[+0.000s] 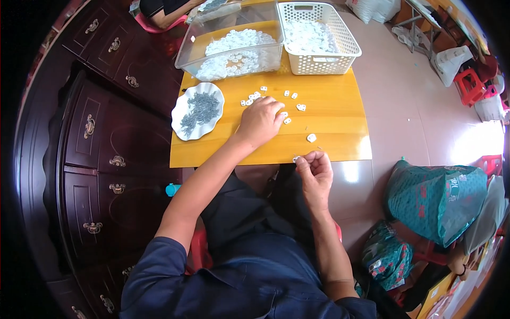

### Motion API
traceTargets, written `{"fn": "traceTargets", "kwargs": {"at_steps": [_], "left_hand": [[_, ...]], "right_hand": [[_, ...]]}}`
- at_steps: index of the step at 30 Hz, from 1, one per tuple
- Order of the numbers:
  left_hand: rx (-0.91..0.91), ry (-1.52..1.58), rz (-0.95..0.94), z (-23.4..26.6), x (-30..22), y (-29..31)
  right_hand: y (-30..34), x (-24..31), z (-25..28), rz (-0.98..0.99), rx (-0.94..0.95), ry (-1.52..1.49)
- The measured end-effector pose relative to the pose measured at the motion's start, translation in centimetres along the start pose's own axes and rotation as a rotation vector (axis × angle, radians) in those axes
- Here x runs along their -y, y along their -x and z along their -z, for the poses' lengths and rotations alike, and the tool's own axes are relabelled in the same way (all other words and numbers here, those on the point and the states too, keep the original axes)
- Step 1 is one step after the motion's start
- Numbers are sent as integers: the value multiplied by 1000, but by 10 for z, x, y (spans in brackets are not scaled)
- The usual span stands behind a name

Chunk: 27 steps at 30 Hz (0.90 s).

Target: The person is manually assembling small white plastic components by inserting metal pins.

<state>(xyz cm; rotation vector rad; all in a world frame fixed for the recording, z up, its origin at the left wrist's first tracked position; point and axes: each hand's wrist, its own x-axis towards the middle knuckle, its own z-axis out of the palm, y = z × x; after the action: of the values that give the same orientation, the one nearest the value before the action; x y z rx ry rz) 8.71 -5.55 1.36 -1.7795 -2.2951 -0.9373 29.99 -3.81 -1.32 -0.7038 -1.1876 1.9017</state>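
Note:
My left hand (pixel 258 123) rests over the wooden tabletop, fingers loosely bent and apart, with the tips close to a small white plastic piece (pixel 284 114). Some of its fingers are hidden from above. At the table's near edge, my right hand (pixel 317 178) pinches another small white plastic piece (pixel 296 159) between thumb and fingers. One white piece (pixel 311 137) lies alone just beyond that hand. Several more loose white pieces (pixel 255 96) are scattered around my left hand. Left of them stands a scalloped white dish (pixel 178 112) heaped with small thin grey metal parts (pixel 200 110).
At the table's far side, a clear plastic bin (pixel 186 56) and a cream perforated basket (pixel 320 62) hold many white pieces. Dark wooden drawers (pixel 106 127) line the left. Large green bags (pixel 433 199) stand on the floor at right. Another person's arm (pixel 172 15) shows beyond the bin.

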Motion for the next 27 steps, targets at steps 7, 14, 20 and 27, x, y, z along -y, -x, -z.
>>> {"fn": "traceTargets", "kwargs": {"at_steps": [7, 14, 20, 27], "left_hand": [[100, -86, 44, -8, 1, -11], [35, 219, 93, -2, -8, -9], [94, 774, 303, 25, -25, 22], [274, 970, 318, 36, -26, 62]], "right_hand": [[0, -4, -1, -14, 23, 11], [0, -2, -2, -27, 7, 2], [2, -1, 0, -45, 26, -14], [3, -1, -4, -82, 79, -10]]}}
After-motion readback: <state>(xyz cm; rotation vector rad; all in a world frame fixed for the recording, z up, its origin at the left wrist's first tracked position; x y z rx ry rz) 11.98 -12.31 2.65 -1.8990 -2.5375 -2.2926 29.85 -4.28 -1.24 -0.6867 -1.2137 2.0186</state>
